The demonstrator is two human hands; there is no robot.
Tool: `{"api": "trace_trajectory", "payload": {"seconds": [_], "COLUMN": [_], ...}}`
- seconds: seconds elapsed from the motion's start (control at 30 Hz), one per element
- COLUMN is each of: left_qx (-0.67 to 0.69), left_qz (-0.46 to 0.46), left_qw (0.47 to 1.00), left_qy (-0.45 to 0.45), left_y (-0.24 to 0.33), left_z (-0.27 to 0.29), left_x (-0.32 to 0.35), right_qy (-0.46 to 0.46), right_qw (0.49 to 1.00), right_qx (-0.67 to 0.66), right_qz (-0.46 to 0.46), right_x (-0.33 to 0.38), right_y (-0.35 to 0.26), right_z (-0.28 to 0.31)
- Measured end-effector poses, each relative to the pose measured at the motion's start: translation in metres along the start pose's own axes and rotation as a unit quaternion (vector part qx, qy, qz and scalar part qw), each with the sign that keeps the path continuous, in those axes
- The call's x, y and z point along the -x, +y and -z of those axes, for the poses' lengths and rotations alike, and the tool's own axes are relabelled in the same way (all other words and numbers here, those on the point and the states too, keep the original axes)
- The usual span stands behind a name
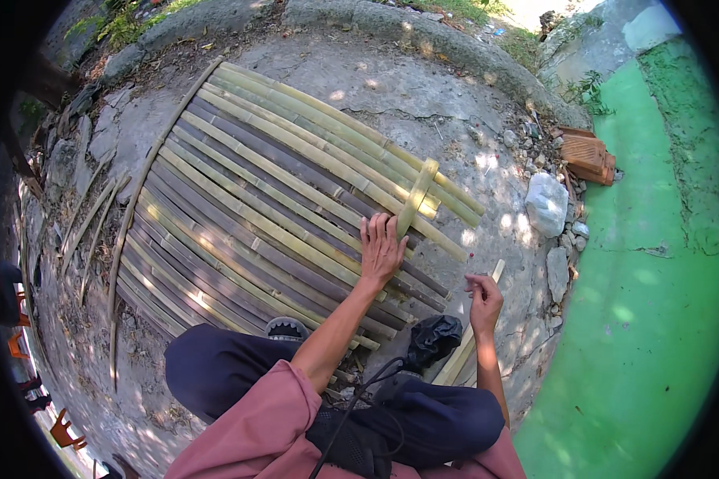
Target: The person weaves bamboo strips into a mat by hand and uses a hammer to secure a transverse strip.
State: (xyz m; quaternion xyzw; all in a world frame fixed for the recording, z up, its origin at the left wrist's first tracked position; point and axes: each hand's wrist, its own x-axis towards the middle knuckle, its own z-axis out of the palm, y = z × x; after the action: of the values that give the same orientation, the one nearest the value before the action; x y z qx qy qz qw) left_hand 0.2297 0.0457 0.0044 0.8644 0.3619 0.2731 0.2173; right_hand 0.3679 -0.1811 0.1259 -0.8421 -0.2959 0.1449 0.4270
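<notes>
Long bamboo slats [272, 180] lie side by side on the ground, some yellow-green and some dark. A short pale bamboo crosspiece [418, 195] lies across their right ends. My left hand [384, 249] rests with fingers stretched over the slats, beside the crosspiece's near end. To the right, my right hand [485, 303] is raised off the slats, its fingers closed together; whatever they hold is too small to make out. Below it, pale bamboo strips [455, 363] lie next to a black plastic bag [434, 342].
A long thin pole [148, 180] runs across the slats' left ends. Loose strips [92, 219] lie farther left. At right stand a white sack [546, 204], terracotta tiles [587, 156], stones and a green wall [615, 319]. A concrete kerb [351, 16] borders the far side.
</notes>
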Motion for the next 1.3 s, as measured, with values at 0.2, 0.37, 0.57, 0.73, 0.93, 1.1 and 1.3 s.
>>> {"api": "trace_trajectory", "payload": {"seconds": [0.2, 0.37, 0.57, 0.73, 0.93, 1.1, 1.3], "left_qx": [0.049, -0.013, -0.072, -0.092, -0.075, -0.056, -0.094], "left_qz": [0.038, 0.018, 0.006, -0.046, -0.058, -0.066, -0.081], "left_qw": [0.998, 0.999, 0.996, 0.993, 0.995, 0.996, 0.992], "left_qy": [-0.016, -0.038, -0.06, -0.057, -0.016, -0.007, -0.004], "left_y": [0.009, 0.007, 0.005, 0.006, 0.002, 0.015, 0.007], "left_z": [0.003, 0.005, 0.001, 0.002, -0.002, -0.016, -0.01], "left_x": [-0.001, -0.001, -0.006, -0.008, -0.008, 0.001, -0.003], "right_qy": [-0.013, -0.056, -0.052, 0.016, 0.164, 0.223, 0.275], "right_qw": [0.991, 0.975, 0.981, 0.986, 0.974, 0.927, 0.912], "right_qx": [0.131, 0.206, 0.183, 0.14, 0.103, 0.232, 0.185], "right_qz": [0.029, 0.068, 0.042, 0.086, -0.12, -0.191, -0.243], "right_x": [-0.049, -0.06, -0.05, -0.013, 0.079, 0.18, 0.197], "right_y": [0.002, 0.001, -0.001, 0.005, 0.096, 0.223, 0.228], "right_z": [-0.006, -0.008, -0.018, -0.019, 0.019, 0.075, 0.076]}}
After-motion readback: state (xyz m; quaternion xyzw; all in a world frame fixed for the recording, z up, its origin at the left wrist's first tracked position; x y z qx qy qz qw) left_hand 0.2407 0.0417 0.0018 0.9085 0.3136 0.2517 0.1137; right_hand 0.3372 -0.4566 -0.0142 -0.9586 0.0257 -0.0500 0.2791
